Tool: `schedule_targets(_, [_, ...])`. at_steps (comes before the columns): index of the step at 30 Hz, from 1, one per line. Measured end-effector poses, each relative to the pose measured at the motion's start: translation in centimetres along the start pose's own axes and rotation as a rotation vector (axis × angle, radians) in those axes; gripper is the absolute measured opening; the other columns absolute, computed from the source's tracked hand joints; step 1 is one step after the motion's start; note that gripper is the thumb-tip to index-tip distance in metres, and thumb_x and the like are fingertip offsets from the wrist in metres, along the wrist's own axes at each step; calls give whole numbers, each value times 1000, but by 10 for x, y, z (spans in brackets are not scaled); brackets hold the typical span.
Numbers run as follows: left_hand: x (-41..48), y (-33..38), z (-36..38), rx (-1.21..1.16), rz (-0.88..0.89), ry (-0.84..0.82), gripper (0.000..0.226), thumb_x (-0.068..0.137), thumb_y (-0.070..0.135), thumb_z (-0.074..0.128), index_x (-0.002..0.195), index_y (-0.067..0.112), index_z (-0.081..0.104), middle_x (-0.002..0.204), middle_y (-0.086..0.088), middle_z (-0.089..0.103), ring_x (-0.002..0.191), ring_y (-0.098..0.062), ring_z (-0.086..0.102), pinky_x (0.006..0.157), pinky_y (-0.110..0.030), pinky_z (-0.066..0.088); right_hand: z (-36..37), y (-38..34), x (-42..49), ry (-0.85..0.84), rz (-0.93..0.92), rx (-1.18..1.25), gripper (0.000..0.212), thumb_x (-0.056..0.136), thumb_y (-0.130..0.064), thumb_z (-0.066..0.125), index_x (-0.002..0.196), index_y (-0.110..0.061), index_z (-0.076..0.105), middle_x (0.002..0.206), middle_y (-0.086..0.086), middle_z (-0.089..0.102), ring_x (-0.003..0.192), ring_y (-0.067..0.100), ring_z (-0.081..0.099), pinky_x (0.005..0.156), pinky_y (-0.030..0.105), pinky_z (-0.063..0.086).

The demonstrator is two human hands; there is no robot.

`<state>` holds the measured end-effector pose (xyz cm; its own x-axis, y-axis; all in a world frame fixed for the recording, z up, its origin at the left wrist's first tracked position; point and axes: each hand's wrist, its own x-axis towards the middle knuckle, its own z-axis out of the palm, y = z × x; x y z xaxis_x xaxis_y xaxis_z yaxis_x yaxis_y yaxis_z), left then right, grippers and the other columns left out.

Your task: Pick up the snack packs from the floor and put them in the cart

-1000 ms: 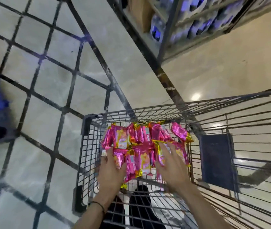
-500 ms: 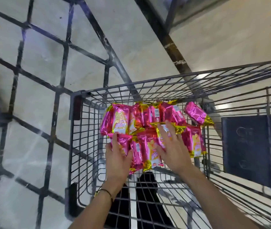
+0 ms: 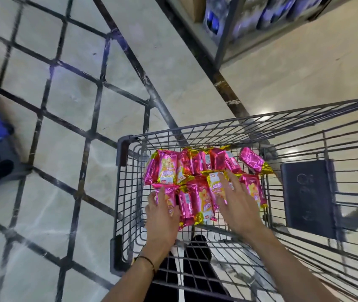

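Both hands are inside the wire cart (image 3: 195, 131), palms down with fingers spread flat. The left hand (image 3: 161, 216) rests on the near-left snack pack (image 3: 167, 192); its fingers lie extended over the wrapper and are not curled round it. The right hand (image 3: 237, 205) lies flat on the packs at the near right, fingertips reaching a yellow-fronted pack (image 3: 216, 186). Neither hand has a closed hold on anything; both merely press on or touch the wrappers.

The snack packs (image 3: 195, 171) are pink and gold foil wrappers, lying in a cluster on the cart floor, in roughly two rows directly under and beyond the fingers. The far row sits against the cart's front wall, ahead of both hands. One pack (image 3: 252, 160) lies tilted just beyond and to the right of the right hand, at the edge of the cluster.

A thin dark band (image 3: 146, 259) circles the left wrist. A dark panel (image 3: 306, 197) hangs on the cart wall well to the right of the right hand. Under the wire base, behind the hands, dark trouser legs (image 3: 195, 269) are visible. The floor (image 3: 64, 101) to the left of the left hand is pale tile with dark lines. A shelf unit (image 3: 221, 40) stands well beyond the hands; its contents are blurred.
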<state>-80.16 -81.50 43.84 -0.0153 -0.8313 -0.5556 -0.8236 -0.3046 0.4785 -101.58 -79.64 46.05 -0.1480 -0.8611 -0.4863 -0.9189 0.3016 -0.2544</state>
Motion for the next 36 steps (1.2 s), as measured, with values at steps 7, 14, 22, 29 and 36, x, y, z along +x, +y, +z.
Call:
schedule_targets(7, [-48,23,-82,479,357,-32,58,103,34,47,155,26,24,162,-12,23,148,-35,23,115,-58,34,-53,-32,-49,94,-42,-85,54,104,-40,35,154,-20,30,160,8,30,136,38,38,107,50,41])
schedule_targets(14, [-81,46,-178,728,503,56,58,97,34,50,151,22,31,159,-15,27,145,-39,25,110,-62,33,-122,-93,-109,263,-68,-206,52,102,-39,37,149,-16,39,150,10,44,137,36,40,104,52,41])
schedule_targets(22, [-123,49,-263,649,524,337,50,94,44,56,139,22,50,142,-9,52,132,-32,46,103,-57,43,-174,-161,-156,372,-198,-194,50,102,-38,42,148,-18,39,149,10,44,135,34,42,104,50,45])
schedule_targets(29, [-178,3,-315,552,262,526,52,85,47,62,132,23,57,134,-5,60,128,-31,52,105,-58,41,-186,-224,-158,380,-466,-255,52,101,-41,29,147,-20,43,147,10,49,134,32,47,106,47,45])
schedule_targets(36, [-271,-55,-318,538,-86,699,52,86,51,62,131,25,56,139,-5,57,135,-32,48,107,-61,40,-175,-283,-167,335,-902,-323,52,99,-40,36,144,-15,47,139,12,54,129,34,49,105,48,45])
